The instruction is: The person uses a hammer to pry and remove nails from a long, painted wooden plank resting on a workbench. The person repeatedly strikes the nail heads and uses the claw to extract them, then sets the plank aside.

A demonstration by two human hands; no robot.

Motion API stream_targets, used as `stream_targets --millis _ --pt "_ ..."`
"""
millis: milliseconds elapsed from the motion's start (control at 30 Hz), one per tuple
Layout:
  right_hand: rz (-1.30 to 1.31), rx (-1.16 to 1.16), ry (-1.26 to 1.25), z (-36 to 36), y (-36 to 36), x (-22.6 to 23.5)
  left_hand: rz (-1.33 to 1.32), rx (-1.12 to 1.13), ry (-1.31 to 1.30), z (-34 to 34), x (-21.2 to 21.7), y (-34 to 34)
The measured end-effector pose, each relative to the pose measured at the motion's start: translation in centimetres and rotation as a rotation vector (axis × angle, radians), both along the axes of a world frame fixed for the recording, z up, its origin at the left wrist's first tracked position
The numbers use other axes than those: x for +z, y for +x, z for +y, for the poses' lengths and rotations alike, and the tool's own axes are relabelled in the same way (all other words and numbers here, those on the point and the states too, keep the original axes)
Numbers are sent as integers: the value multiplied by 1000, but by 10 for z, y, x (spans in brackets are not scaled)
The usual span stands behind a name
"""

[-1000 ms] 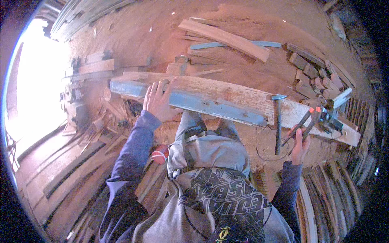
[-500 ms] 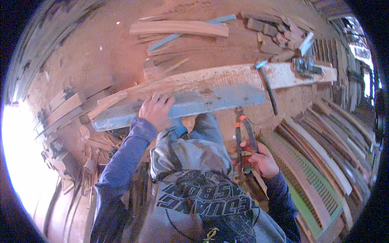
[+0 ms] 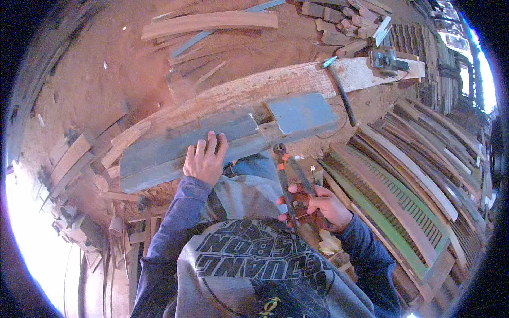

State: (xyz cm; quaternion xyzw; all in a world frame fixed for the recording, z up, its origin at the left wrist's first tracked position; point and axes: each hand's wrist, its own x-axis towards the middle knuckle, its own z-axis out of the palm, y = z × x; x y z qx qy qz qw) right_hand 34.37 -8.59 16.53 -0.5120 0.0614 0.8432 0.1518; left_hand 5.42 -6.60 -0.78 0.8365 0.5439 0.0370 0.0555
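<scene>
A blue-painted wooden beam (image 3: 180,143) lies across in front of my legs, with a notch (image 3: 266,122) cut into it right of the middle. My left hand (image 3: 205,161) grips its near edge, fingers laid over the top and the thumb out of sight. In my right hand (image 3: 321,205) is a pair of dark pincers (image 3: 282,177) with orange bands. Their handles stand apart, and the jaws point away from me, close to the beam's near side below the notch. Whether the jaws touch the wood I cannot tell.
Beyond the beam runs a long pale plank (image 3: 238,87), bearing a hammer (image 3: 339,87) and a dark metal tool (image 3: 389,63) at its right. Wood offcuts (image 3: 344,24) are heaped at the far right. A green slatted panel (image 3: 392,212) and several boards (image 3: 424,169) lie to the right.
The blue beam has rolled so that its top face and notch show more. My right hand has brought the pincers leftward, towards the notch. My left hand still holds the beam; the whole view has shifted.
</scene>
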Motion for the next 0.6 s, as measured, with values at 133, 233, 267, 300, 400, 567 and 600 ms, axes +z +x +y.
stream_targets --millis 133,233,267,300,400,567,600 --pt "-15 72 -25 3 -4 -3 -14 17 -6 0 -3 -1" --pt "-17 44 -59 6 -8 -3 -21 30 -25 0 -1 -1" --pt "-3 35 -52 7 -9 -3 -32 29 -10 0 0 -1" --pt "31 8 -57 8 -10 -3 -35 29 -3 0 0 -1" --pt "41 -18 -72 12 -12 -2 -42 33 18 1 -1 0" --pt "44 -16 -106 24 -11 -1 -29 30 13 1 -1 0" --pt "81 -39 -121 27 -11 -1 -23 24 1 1 1 -1"
